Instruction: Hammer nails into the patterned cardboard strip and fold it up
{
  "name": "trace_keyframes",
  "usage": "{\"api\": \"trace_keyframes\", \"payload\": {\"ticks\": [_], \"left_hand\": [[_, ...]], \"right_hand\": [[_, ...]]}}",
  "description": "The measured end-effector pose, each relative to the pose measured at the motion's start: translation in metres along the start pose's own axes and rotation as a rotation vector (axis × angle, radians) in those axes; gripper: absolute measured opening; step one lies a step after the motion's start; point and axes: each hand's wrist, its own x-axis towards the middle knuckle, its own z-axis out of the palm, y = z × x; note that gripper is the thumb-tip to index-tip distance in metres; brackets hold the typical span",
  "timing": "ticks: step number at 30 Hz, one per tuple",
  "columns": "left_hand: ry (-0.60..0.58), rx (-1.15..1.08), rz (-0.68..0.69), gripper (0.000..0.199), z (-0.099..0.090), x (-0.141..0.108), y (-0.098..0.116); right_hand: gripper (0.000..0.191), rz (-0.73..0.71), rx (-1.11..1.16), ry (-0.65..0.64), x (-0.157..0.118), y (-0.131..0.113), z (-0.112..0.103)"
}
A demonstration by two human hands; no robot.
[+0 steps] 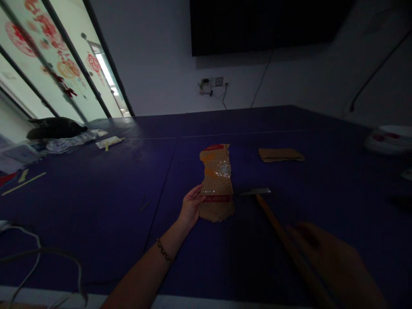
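My left hand grips the left edge of a piece of printed cardboard, thumb on top. The cardboard has orange and red print, shiny clear tape and torn edges. To its right is the metal head of a hammer, whose long wooden handle slants toward me. My right hand, dark and smeared by motion, is closed around that handle. Whether the hammer head touches the table cannot be made out. Left of my left hand lie two thin dark nail-like pieces.
A folded brown cardboard piece lies farther back on the purple table. A white bowl stands at the right. Cables loop at the lower left. A black bag-like item and papers lie at the far left.
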Motion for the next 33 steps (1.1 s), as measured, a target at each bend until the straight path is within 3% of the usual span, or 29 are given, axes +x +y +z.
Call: {"api": "trace_keyframes", "payload": {"ticks": [3,6,9,11,24,28,33], "left_hand": [[-0.02,-0.001,-0.015,0.044,-0.001,0.0,0.001],[-0.015,-0.007,-0.014,0.045,-0.001,0.0,0.002],[-0.008,-0.006,-0.012,0.045,-0.001,0.0,0.003],[-0.009,0.003,-0.014,0.044,-0.001,-0.001,0.003],[-0.09,0.083,-0.004,0.053,-0.007,0.0,0.011],[-0.042,0.297,0.045,0.04,-0.01,0.004,0.02],[-0.067,0.775,0.106,0.031,-0.018,-0.001,0.046]], "right_hand": [[0.032,-0.031,0.36,-0.027,0.019,-0.037,0.021],[0.035,-0.041,0.786,-0.016,0.04,-0.066,0.068],[0.037,-0.01,1.094,-0.126,0.053,-0.081,0.111],[0.035,-0.017,1.221,-0.15,0.054,-0.082,0.127],[0.027,0.076,1.502,-0.147,0.049,-0.077,0.136],[0.026,0.13,1.618,-0.15,0.05,-0.078,0.137],[0.025,0.167,1.716,-0.166,0.05,-0.08,0.135]]}}
